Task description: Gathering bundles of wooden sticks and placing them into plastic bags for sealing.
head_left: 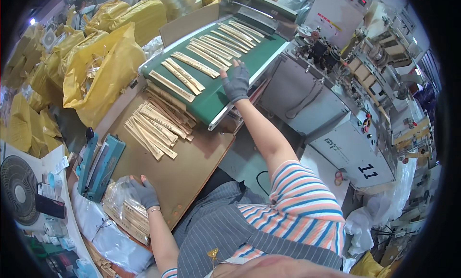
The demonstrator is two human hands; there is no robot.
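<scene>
My right hand (236, 82), in a grey fingerless glove, reaches over the green conveyor belt (213, 110) with its fingers apart. Its fingertips are at the near ends of the slim tan paper-wrapped sticks (209, 55), which lie in a slanting row along the belt. My left hand (145, 193), gloved alike, lies on a clear plastic bag (126, 208) of similar wrapped sticks at the table's left side. Its fingers look stretched out on the bag. Between the hands, a loose pile of wrapped sticks (156, 126) sits on the brown table (192, 165) below the belt's end.
A blue-green bag sealer (105, 167) stands at the table's left edge, by a stack of clear plastic bags (113, 239). A black fan (19, 189) is at the far left. Yellow sacks (103, 71) fill the upper left; a grey machine cabinet (353, 148) is at right.
</scene>
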